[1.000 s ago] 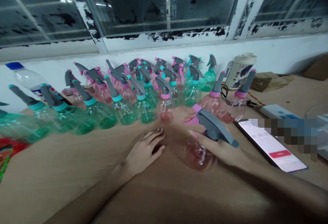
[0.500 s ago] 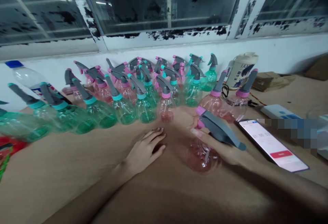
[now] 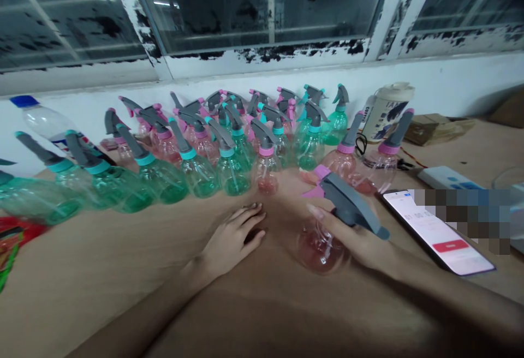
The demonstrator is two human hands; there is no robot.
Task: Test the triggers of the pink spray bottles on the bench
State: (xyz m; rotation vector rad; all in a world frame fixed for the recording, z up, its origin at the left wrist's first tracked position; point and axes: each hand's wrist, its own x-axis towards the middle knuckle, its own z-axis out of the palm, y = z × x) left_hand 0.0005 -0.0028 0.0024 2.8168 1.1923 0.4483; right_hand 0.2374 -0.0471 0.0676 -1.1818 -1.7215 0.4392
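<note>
Clear pink spray bottle [image 3: 323,243], grey trigger, right hand [image 3: 360,240] gripping it, left hand [image 3: 229,240] flat, empty

Two bare forearms without sleeves are seen, entering from about six o'clock, with no rings or watch shown on the left hand [image 3: 231,240] or right hand [image 3: 352,238], and longish fingernails.

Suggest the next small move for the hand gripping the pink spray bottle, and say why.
Probably slide the pink spray bottle forward into the open spot between the pink bottle at the row's end and the two pink bottles by the phone. The right hand already grips it upright with its grey trigger head on, and the left hand rests flat on the table, out of the path.
</note>
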